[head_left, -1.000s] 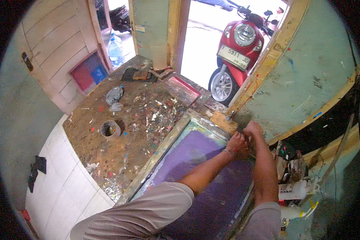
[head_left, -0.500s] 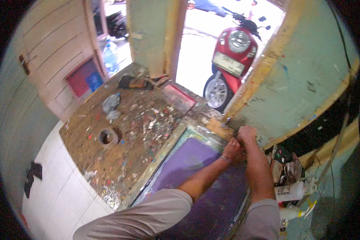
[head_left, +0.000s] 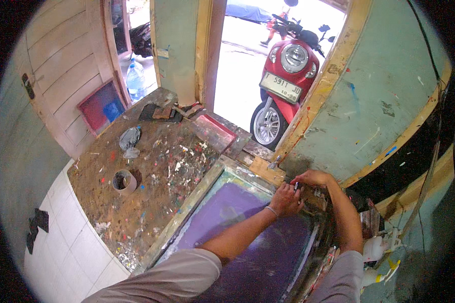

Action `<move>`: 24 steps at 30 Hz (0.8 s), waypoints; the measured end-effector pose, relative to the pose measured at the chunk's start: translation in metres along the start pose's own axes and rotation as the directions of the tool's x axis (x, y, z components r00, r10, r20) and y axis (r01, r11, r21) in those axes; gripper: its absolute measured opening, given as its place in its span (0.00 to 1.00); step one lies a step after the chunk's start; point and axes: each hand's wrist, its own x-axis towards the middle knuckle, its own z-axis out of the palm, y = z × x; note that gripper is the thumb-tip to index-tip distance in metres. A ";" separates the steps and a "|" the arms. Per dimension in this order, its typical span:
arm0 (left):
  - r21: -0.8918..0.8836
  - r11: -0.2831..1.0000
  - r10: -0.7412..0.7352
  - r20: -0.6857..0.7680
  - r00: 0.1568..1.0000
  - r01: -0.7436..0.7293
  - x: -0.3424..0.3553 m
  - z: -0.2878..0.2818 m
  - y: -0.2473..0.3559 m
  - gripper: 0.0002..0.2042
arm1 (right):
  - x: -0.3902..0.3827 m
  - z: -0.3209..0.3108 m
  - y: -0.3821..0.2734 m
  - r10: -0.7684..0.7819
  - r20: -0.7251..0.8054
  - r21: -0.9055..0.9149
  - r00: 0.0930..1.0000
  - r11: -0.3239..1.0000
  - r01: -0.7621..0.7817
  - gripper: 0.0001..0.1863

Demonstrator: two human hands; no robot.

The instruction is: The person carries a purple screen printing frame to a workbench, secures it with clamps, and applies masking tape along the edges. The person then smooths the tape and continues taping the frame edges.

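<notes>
A purple screen-printing frame (head_left: 184,214) with a wooden border lies on the paint-spattered table, stretching toward me. Over its far right corner, my left hand (head_left: 286,199) is closed with the fingers curled, next to a small silvery metal piece (head_left: 297,186). Just beyond, my right hand (head_left: 313,178) bends in from the right, its fingertips drawn together near the same piece. What either hand grips is mostly hidden by the fingers. A light wooden block (head_left: 268,170) with a metal bolt (head_left: 274,162) stands at the frame's far end, left of my right hand.
A tape roll (head_left: 124,182) and a grey plastic bag (head_left: 130,137) sit on the stained tabletop (head_left: 111,212). A red-edged tray (head_left: 215,132) lies at the back. Bottles (head_left: 376,247) stand at right. A red scooter (head_left: 290,70) is parked outside the doorway.
My hands have come apart slightly, uncovering the small metal piece between them. My right elbow has swung outward to the right. The whole view has shifted a little.
</notes>
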 end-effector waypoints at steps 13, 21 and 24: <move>0.020 1.000 -0.021 0.134 0.991 0.019 0.000 -0.013 0.004 0.26 | -0.001 0.001 -0.015 0.138 -0.077 0.007 0.987 0.990 -0.138 0.26; 0.041 0.999 -0.002 -0.002 1.000 0.003 -0.001 0.007 0.004 0.25 | 0.021 0.021 -0.019 0.405 -0.346 -0.019 0.846 0.899 -0.438 0.34; 0.027 1.000 0.002 0.084 0.996 -0.005 0.000 0.003 0.000 0.26 | 0.024 0.017 -0.032 0.414 -0.323 -0.117 0.851 0.875 -0.470 0.35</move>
